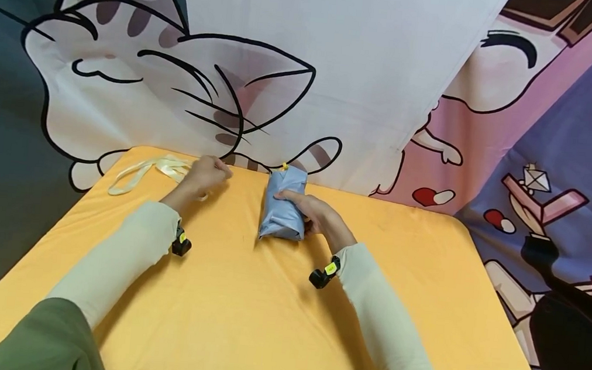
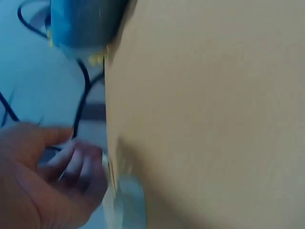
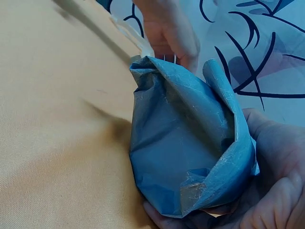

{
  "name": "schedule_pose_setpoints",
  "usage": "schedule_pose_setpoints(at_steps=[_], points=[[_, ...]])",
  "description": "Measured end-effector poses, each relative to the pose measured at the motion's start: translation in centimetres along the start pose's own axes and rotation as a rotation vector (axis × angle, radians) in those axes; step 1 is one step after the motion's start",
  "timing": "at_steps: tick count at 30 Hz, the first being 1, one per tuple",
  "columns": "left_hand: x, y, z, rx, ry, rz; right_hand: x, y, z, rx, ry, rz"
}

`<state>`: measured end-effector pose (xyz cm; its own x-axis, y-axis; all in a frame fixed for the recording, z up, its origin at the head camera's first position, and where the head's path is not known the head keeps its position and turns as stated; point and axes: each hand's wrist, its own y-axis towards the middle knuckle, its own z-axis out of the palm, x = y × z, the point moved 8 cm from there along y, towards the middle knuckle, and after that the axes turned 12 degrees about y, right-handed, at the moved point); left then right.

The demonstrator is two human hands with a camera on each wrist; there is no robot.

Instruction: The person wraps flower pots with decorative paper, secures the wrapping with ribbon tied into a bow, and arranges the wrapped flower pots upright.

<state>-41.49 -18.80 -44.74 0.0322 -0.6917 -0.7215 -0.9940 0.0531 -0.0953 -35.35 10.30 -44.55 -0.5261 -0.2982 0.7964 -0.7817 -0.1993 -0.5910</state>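
A blue paper-wrapped package [image 1: 283,204] stands near the back edge of the yellow-covered table, its folded end facing the right wrist camera. My right hand [image 1: 315,210] grips it from the right, thumb across the front and fingers partly hidden behind. A small yellow bit [image 1: 285,165] shows at its far top end. Left of the package, my left hand [image 1: 203,175] hovers by the back edge with curled fingers. Pale cream ribbon [image 2: 129,202] runs from beside those fingers, which appear to hold it; the contact itself is partly hidden.
More loose ribbon [image 1: 140,174] lies in loops at the table's back left. The yellow cloth [image 1: 222,302] covers the tabletop. Behind the back edge hangs a printed cat curtain [image 1: 369,68], with another printed curtain [image 1: 568,150] to the right.
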Motion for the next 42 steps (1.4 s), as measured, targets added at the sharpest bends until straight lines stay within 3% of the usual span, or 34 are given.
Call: schedule_pose_setpoints(at_steps=[3, 5, 7, 9, 11, 13, 17, 19, 22, 23, 28, 32, 37, 39, 42], points=[[-3.7, -3.0, 3.4, 0.268, -0.114, -0.008, 0.2, -0.1, -0.3, -0.008, -0.003, -0.004], [-5.1, -4.1, 5.5, 0.408, -0.175, -0.032, 0.4, -0.3, -0.5, -0.016, -0.001, -0.008], [-6.1, -4.8, 6.9, 0.481, -0.191, -0.057, 0.6, -0.4, -0.6, -0.021, 0.001, -0.015], [-6.6, -5.0, 7.4, 0.485, -0.186, -0.068, 0.7, -0.4, -0.8, -0.03, 0.002, -0.019], [-6.6, -4.6, 7.3, 0.444, -0.172, -0.055, 0.7, -0.5, -0.8, -0.034, 0.015, -0.021], [-5.9, -3.8, 6.3, 0.342, -0.131, -0.042, 0.6, -0.4, -0.7, -0.033, 0.025, -0.021], [-2.2, -1.2, 2.4, 0.047, 0.164, 0.022, 0.2, -0.3, -0.1, -0.022, 0.041, -0.019], [-0.4, -0.5, 0.4, -0.06, 0.348, 0.021, 0.0, -0.2, 0.3, -0.02, 0.033, -0.021], [1.4, -0.3, -1.4, -0.096, 0.495, 0.027, -0.5, -0.2, 0.9, -0.007, 0.038, -0.021], [1.3, -1.0, -1.9, -0.096, 0.518, 0.025, -0.6, -0.2, 1.2, -0.005, 0.037, -0.021], [1.6, -1.3, -2.5, -0.142, 0.528, 0.045, -0.8, -0.3, 1.7, 0.0, 0.035, -0.025], [-1.2, -1.3, -2.1, -0.23, 0.401, 0.131, -0.4, -0.5, 1.5, -0.012, 0.033, -0.047], [-7.9, -2.7, -1.8, -0.361, 0.14, 0.324, 0.2, -0.7, 1.3, -0.015, 0.033, -0.077], [-10.8, -3.4, -1.4, -0.377, 0.057, 0.394, 0.3, -0.8, 1.3, -0.014, 0.03, -0.086], [-14.9, -4.2, 0.0, -0.331, -0.029, 0.455, 0.5, -0.9, 1.2, -0.023, 0.021, -0.102]])
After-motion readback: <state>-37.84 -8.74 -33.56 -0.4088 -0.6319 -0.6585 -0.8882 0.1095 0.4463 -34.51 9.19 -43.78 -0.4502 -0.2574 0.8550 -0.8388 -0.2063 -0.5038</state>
